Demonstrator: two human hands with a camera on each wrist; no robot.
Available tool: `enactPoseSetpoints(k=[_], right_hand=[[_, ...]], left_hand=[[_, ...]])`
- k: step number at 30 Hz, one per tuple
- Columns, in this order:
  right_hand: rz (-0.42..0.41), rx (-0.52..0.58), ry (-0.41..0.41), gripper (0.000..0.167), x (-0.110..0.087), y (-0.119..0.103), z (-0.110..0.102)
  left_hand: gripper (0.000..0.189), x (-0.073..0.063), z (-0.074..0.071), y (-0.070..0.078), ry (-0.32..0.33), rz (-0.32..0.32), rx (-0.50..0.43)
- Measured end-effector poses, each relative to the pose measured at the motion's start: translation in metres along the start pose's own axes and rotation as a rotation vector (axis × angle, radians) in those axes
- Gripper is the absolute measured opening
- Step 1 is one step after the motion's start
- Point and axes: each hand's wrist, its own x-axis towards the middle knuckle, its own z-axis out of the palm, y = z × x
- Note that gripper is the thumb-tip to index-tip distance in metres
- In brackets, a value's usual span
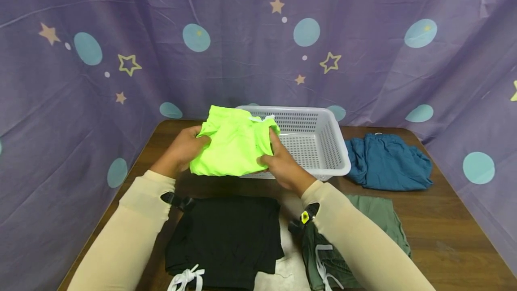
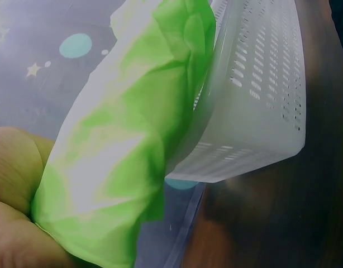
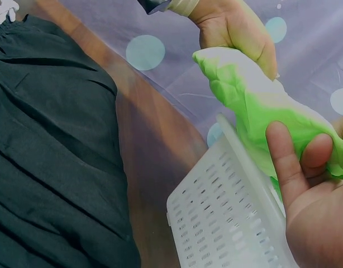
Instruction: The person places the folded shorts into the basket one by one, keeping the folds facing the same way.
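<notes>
Neon-yellow shorts (image 1: 232, 143) with a white drawstring, folded into a bundle, are held up between both hands. My left hand (image 1: 187, 147) grips their left edge, thumb on top. The right edge is pinched by my right hand (image 1: 282, 160), with its thumb on the near face and other fingers behind or under the cloth. Behind and below the shorts stands a white perforated basket (image 1: 337, 147), whose left part they hide in the head view. In the right wrist view, the shorts (image 3: 261, 111) hang beside the basket's rim (image 3: 238, 139).
Black shorts (image 1: 230, 232) with a white tie lie flat at the front, over a pale garment (image 1: 288, 259). Green shorts (image 1: 375, 212) lie partly under my right forearm. Blue shorts (image 1: 397, 160) rest right of the basket. A patterned purple curtain (image 1: 250, 57) hangs behind the wooden table (image 1: 452, 228).
</notes>
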Motion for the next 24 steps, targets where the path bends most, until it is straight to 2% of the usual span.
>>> enactPoseSetpoints(k=[13,20,24], right_hand=[[-0.017,0.0,0.011,0.1,-0.008,-0.005,-0.019],[-0.022,0.004,0.021,0.1,-0.009,-0.007,-0.027],[-0.024,-0.009,0.034,0.099,-0.01,-0.009,-0.031]], left_hand=[[0.046,0.012,0.021,0.006,-0.001,0.01,0.019],[0.046,0.015,0.029,0.011,0.02,0.03,0.064],[0.043,0.018,0.033,0.013,0.009,0.027,0.074]])
